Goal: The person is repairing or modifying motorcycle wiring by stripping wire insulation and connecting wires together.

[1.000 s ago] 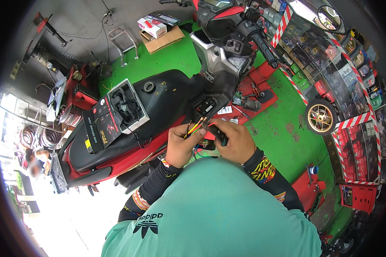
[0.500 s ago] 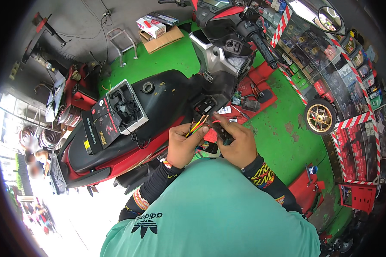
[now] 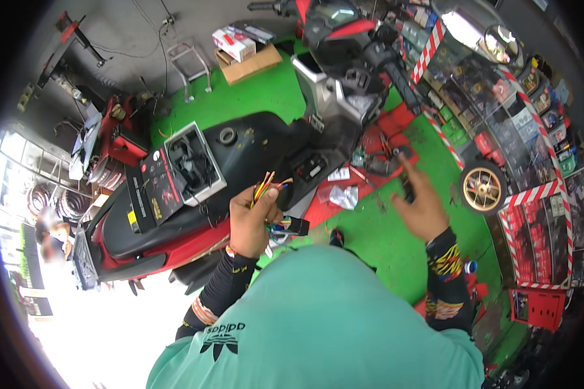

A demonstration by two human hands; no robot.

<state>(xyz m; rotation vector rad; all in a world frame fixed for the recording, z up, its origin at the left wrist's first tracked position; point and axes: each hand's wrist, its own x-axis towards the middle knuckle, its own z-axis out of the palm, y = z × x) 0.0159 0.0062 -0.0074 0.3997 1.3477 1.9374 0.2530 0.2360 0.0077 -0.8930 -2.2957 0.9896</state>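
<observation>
Hidden or unclear, from my remote seat: the lower centre, covered by the green shirt (image 3: 318,318); the doorway side at left, washed out by glare; the outer rim, lost to black. The right hand (image 3: 425,209) is blurred, and the dark object (image 3: 408,189) at its palm is too smeared for me to identify. The lower run of the wires is covered by the left hand.

Surface and room: green floor (image 3: 389,262), worn in patches; grey wall (image 3: 123,39); glass-fronted shelves at right, edged with red-and-white tape (image 3: 532,189); one gold-rimmed wheel (image 3: 484,188) before them. One red and black scooter (image 3: 259,139), its long seat bearing an open white-edged box (image 3: 219,184) of black parts and cable, with a dark printed box (image 3: 154,206) against it. Beyond the seat, one red mat (image 3: 319,209) on the floor, with tools and a clear plastic bag (image 3: 344,197).

Fingers: left hand (image 3: 250,223), thumb and fingers pinched on a bundle of coloured wires (image 3: 261,191), ends fanned upward beside the seat; a black connector (image 3: 296,225) hangs just below. Right hand, well apart from the left, index and thumb spread; whether the others grip the dark object, I cannot tell.
</observation>
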